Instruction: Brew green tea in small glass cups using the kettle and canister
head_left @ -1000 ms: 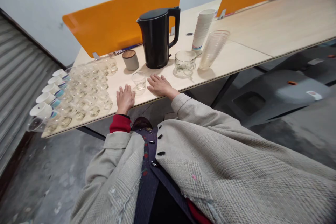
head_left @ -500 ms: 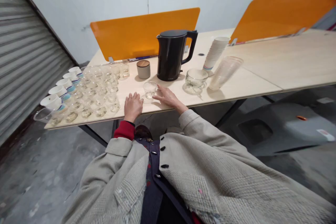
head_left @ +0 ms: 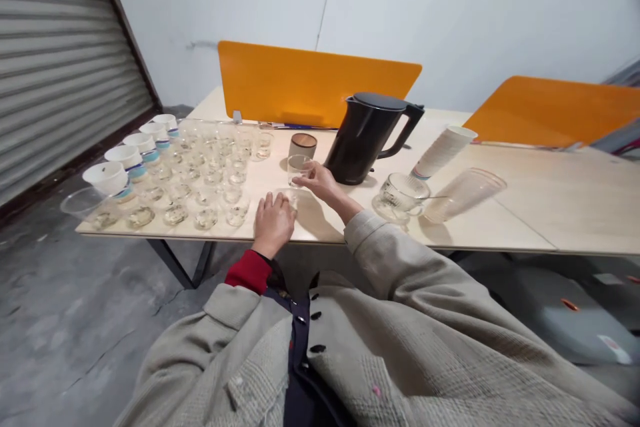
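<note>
right grip (head_left: 324, 183) closed on clear cup (head_left: 297, 168)

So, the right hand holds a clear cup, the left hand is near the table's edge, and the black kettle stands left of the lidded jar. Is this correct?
Not quite: in the head view the black kettle stands right of the lidded jar. The right hand holds a clear cup, with the left hand near the table's edge.
</note>
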The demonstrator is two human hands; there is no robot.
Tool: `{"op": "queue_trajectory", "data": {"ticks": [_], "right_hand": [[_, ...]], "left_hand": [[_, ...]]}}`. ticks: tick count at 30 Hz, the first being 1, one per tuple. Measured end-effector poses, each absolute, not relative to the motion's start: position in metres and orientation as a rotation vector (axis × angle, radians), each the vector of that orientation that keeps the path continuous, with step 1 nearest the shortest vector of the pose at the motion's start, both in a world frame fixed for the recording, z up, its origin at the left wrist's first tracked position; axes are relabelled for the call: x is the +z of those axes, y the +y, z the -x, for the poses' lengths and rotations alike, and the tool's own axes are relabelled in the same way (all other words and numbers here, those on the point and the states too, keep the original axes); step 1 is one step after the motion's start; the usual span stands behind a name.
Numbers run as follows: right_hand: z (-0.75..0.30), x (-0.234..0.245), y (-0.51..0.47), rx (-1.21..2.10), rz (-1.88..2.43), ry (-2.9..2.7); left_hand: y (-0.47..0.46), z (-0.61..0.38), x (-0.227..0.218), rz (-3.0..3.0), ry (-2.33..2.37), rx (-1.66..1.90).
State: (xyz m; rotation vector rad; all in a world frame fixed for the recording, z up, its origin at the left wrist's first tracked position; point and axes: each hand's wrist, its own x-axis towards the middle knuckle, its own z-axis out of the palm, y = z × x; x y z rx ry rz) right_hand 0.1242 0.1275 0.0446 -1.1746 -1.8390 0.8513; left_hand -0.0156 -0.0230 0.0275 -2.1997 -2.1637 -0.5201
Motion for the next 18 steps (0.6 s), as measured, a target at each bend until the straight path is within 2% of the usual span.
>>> {"op": "queue_trajectory", "data": {"ticks": [6, 18], "right_hand": [[-0.072, 0.057, 0.166, 0.903, 1.242, -1.892], [-0.009, 0.045, 0.206, 0.926, 1.219, -1.988]], "left_hand": [[-0.026, 0.015, 0.026, 2.194, -2.132, -0.570], [-0.024, 0.016, 0.022, 2.194, -2.124, -0.583]]}}
